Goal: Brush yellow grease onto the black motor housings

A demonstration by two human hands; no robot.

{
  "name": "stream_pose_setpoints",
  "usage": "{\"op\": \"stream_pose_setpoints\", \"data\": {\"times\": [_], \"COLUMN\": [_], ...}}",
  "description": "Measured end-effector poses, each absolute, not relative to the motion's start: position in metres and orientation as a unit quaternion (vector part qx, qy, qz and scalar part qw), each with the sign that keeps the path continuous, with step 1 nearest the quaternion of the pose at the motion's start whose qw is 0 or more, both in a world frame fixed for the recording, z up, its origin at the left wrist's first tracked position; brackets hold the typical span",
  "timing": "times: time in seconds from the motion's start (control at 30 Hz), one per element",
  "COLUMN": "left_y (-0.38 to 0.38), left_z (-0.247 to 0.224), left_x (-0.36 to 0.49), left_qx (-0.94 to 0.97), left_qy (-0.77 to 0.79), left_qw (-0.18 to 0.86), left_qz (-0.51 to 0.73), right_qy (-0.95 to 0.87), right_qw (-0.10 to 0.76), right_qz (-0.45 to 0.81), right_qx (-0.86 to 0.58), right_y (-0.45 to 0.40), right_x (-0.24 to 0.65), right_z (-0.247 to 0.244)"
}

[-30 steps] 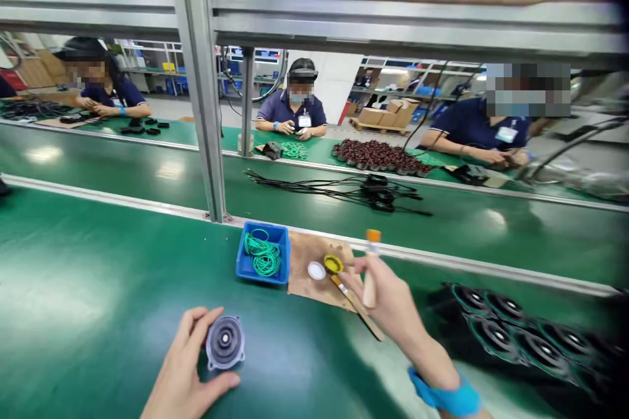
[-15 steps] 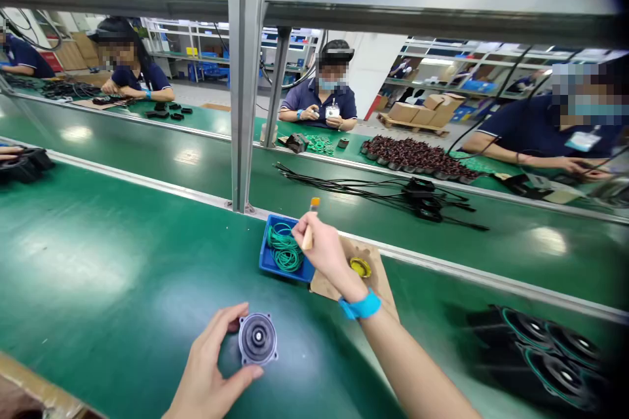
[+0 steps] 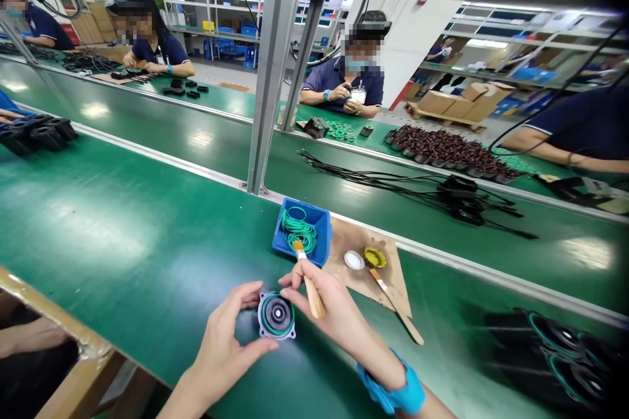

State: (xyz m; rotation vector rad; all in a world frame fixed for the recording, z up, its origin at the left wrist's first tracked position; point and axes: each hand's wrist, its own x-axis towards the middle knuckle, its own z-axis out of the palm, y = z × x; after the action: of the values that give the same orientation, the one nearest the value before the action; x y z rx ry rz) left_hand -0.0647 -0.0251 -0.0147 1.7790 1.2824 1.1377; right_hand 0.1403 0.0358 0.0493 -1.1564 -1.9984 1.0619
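Green tabletop (image 3: 122, 209): glossy, crossing behind a metal post (image 3: 275, 78).
Left hand (image 3: 230, 334): reaching from the near side, curved into a C, thumb and fingers grasping the round part (image 3: 278, 314) by its rim.
Right hand (image 3: 329, 294): angled in from the near right, gripping the brush (image 3: 313, 296), bristles pointing far-left, fingertips at the part's green ring (image 3: 266, 319).
Round part: between both hands, near side of the blue bin (image 3: 323, 236).
Brown sheet (image 3: 344, 236): right of the bin.

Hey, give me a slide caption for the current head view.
Left hand holds a round part with a green ring; right hand, holding a brush, reaches its rim near a blue bin.
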Motion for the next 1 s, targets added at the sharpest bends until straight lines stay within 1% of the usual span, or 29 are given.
{"op": "stream_pose_setpoints", "data": {"times": [0.07,0.17,0.27,0.33,0.47,0.57,0.67,0.9,1.0], "left_y": [-0.026,-0.026,-0.023,-0.02,-0.014,-0.013,-0.013,-0.019,-0.024], "left_z": [-0.011,-0.008,-0.008,-0.008,-0.004,-0.002,-0.002,-0.012,-0.017], "left_x": [-0.066,-0.069,-0.071,-0.071,-0.07,-0.071,-0.073,-0.067,-0.062], "left_qx": [0.71,0.759,0.796,0.814,0.821,0.812,0.808,0.794,0.781], "left_qy": [0.483,0.47,0.45,0.437,0.427,0.432,0.439,0.423,0.428], "left_qw": [0.302,0.247,0.176,0.142,0.157,0.174,0.16,0.072,0.064], "left_qz": [0.413,0.377,0.364,0.355,0.344,0.351,0.36,0.431,0.45], "right_qy": [-0.771,-0.821,-0.87,-0.882,-0.879,-0.876,-0.881,-0.896,-0.89], "right_qw": [0.299,0.292,0.29,0.299,0.306,0.314,0.322,0.348,0.368], "right_qz": [0.367,0.314,0.232,0.208,0.228,0.214,0.17,0.027,0.008], "right_qx": [-0.426,-0.376,-0.325,-0.301,-0.286,-0.299,-0.302,-0.275,-0.268], "right_y": [0.034,0.027,0.02,0.019,0.02,0.018,0.014,-0.002,-0.009], "right_x": [0.144,0.153,0.156,0.155,0.152,0.155,0.161,0.162,0.159], "right_z": [0.048,0.048,0.046,0.042,0.038,0.035,0.031,0.018,0.011]}}
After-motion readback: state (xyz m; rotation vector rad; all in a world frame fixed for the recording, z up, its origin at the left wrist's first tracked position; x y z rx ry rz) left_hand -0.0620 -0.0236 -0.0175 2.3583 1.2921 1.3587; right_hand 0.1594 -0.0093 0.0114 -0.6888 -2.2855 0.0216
